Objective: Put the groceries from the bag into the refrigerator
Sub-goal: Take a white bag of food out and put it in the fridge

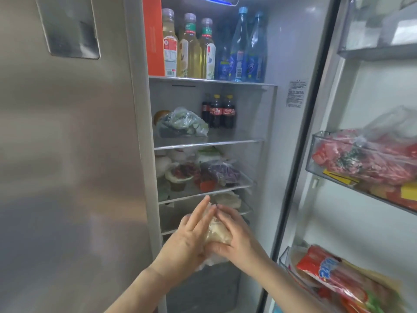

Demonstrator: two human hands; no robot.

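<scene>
left hand (189, 236) fingers straight, flat against the left side of a pale bagged grocery (217, 233). right hand (234, 233) fingers curled over the right side of it, thumb tucked under the bottom, gripping. so the bundle is sandwiched between both hands, held in front of the lower shelves of the open refrigerator (282, 154), not resting on a shelf. loose plastic from the wrap hangs below the palms. contents pale, cream-coloured, can't tell what it is.

just behind the fingertips: another pale wrapped item (228, 199) on a low shelf. shelf above that: bagged produce, one purple bag (223, 173), some red stuff in a bowl-like wrap (180, 173). next shelf up: clear bag of greens (180, 123) at left, three cola bottles (218, 112) behind it at right. top shelf: orange carton (154, 37) far left, three pale yellow bottles (188, 46), two blue water bottles (247, 46).

right door open, door bins (316, 154) hold red packaged goods (365, 157) in plastic. left door (67, 154) shut, steel finish.
</scene>
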